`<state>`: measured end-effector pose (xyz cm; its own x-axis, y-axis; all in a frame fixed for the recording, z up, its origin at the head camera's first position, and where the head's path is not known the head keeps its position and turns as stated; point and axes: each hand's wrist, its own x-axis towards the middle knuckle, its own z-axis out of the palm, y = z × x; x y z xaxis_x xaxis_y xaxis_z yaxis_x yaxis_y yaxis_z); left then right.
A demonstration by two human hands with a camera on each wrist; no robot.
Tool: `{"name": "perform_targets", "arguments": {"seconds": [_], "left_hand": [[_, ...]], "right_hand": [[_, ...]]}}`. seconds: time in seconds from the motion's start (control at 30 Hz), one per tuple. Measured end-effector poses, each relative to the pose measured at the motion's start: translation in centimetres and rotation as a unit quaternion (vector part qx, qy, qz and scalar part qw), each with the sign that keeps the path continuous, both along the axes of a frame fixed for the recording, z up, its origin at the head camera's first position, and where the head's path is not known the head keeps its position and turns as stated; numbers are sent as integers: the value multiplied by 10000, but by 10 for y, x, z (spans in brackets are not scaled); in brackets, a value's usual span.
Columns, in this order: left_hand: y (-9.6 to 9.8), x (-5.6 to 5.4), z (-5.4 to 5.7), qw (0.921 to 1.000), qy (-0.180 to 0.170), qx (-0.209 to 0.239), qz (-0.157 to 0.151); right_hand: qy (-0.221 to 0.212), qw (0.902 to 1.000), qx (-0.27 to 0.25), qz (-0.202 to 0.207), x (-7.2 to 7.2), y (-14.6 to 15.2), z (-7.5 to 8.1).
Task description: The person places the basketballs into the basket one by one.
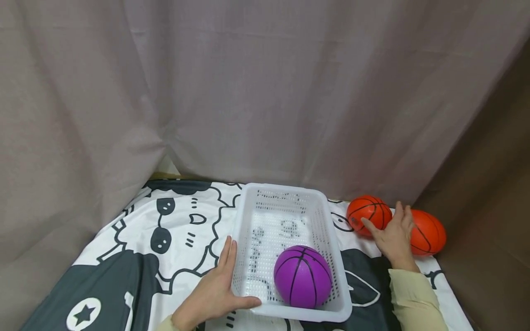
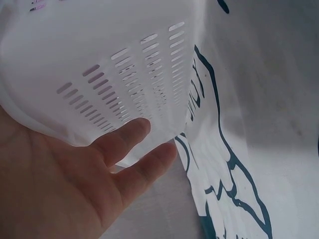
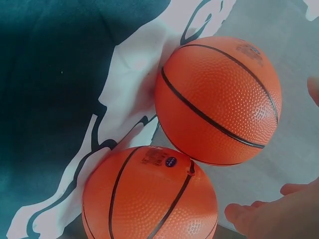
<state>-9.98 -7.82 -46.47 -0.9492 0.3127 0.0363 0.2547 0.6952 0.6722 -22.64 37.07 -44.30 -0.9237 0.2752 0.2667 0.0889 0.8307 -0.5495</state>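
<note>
A white perforated plastic basket stands on the patterned cloth with a purple ball, marked like a basketball, in its near right part. Against the basket's near left corner rests my left hand, its fingers straight along the outer wall and thumb at the front rim. To the right of the basket lie a farther left orange ball and another orange ball. My right hand is spread between these two. In the right wrist view the orange balls sit side by side, the hand's fingertips apart from them.
A black, white and grey cartoon cloth covers the surface, slightly wrinkled. Behind it hangs a greyish curtain, and a darker brown curtain closes off the right side, near the orange balls.
</note>
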Motion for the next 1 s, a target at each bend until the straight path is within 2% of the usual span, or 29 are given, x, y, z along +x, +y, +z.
{"name": "perform_targets", "arguments": {"seconds": [0.37,0.57,0.87,1.0], "left_hand": [[5,1,-2,9998,-132,156,-38],[0,1,-1,10000,15,63,6],[1,0,0,9999,-107,37,-4],[1,1,-1,10000,-90,16,26]], "right_hand": [[-24,9996,272,75,-5,4,1],[-58,9997,187,113,-10,0,-3],[-167,9995,200,163,-14,1,-2],[-230,9992,207,234,-15,1,-7]]}}
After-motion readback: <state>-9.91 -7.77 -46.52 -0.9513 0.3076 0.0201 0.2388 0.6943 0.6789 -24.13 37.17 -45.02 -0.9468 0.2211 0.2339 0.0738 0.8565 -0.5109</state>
